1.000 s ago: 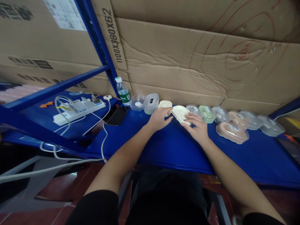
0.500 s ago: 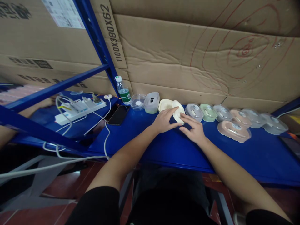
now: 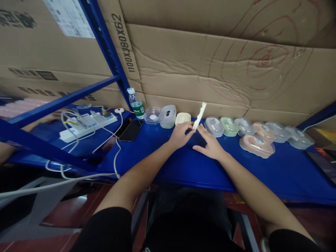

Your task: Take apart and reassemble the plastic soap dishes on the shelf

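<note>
A cream wavy-edged piece (image 3: 200, 116), perhaps a container lid or tray, stands nearly edge-on above the blue table. My left hand (image 3: 181, 134) pinches its lower end between thumb and fingers. My right hand (image 3: 209, 142) is just to the right, open, fingers stretched and thumb apart. Its fingertips are close to the piece's lower end; whether they touch it I cannot tell. Behind my left hand sits a cream container (image 3: 183, 118), partly hidden by the fingers. A translucent container with a light green base (image 3: 168, 117) stands beside it on the left.
Lidded containers in grey (image 3: 214, 126), green (image 3: 229, 126) and pink (image 3: 257, 145) line the right side. Left are a clear round-cornered tub (image 3: 152, 116), water bottle (image 3: 137, 105), phone (image 3: 131, 130) and power strip (image 3: 88, 126) with loose cables. A blue post (image 3: 105, 42) and cardboard wall (image 3: 178, 63) bound the space.
The cream piece has turned from showing its broad face to standing edge-on, rising higher. My left hand keeps hold of it, while my right hand has eased off it.
</note>
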`<state>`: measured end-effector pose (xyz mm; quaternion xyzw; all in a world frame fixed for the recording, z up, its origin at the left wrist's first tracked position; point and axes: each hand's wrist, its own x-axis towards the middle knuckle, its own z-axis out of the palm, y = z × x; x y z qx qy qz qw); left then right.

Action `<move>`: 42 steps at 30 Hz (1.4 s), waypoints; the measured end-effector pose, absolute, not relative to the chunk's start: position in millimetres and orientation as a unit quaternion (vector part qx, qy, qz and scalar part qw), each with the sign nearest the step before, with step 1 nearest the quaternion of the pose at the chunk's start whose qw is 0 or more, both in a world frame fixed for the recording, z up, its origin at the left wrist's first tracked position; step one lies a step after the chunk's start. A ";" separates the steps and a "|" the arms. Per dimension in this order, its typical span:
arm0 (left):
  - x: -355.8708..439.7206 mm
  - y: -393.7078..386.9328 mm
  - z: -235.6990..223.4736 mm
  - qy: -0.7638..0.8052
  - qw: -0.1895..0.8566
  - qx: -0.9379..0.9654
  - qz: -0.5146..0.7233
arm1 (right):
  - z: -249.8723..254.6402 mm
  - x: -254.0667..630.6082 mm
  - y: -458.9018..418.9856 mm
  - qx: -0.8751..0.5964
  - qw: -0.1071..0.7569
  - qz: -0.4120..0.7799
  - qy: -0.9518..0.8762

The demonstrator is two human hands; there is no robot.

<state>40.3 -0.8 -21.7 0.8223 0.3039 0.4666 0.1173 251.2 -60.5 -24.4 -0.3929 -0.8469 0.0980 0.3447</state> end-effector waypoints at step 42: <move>27.2 25.4 -21.8 0.579 -0.041 0.800 0.151 | -46.0 316.1 -20.1 -0.634 0.337 -0.017 -0.696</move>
